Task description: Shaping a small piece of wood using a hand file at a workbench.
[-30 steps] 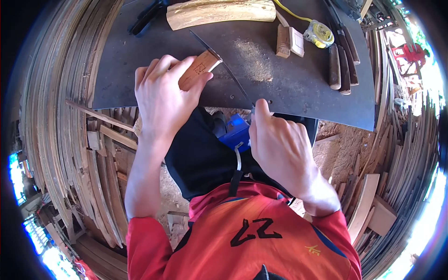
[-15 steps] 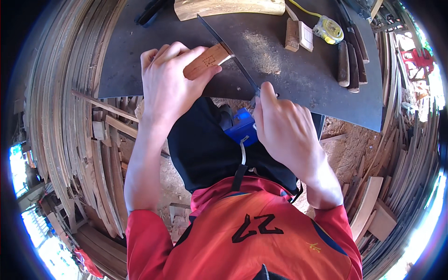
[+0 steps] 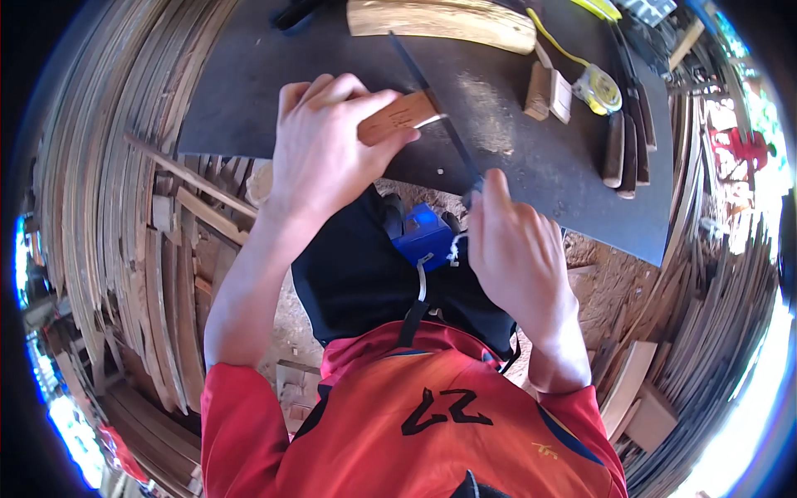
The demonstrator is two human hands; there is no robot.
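My left hand (image 3: 325, 145) is closed round a small reddish-brown wooden block (image 3: 393, 120), thumb along the near edge and fingers over the far side. Dark marks show on the block's upper face. A long, thin, dark file (image 3: 462, 146) crosses the block's right end, its tip pointing away to the upper left. My right hand (image 3: 523, 249) grips the file at its near end; the handle is mostly hidden inside the fist. Both hands are over the near edge of the dark tabletop (image 3: 332, 62).
Pale dust lies beside the file. Farther back is a curved length of wood (image 3: 440, 23). To the right are two small wood blocks (image 3: 538, 93), a yellow tape measure (image 3: 599, 90) and several wooden-handled tools (image 3: 628, 153). Stacked timber strips (image 3: 100, 183) line both sides.
The view has shifted, so table and hands appear displaced. The block's marked face looks tilted differently. The file still crosses the block's right end, and both grips are kept.
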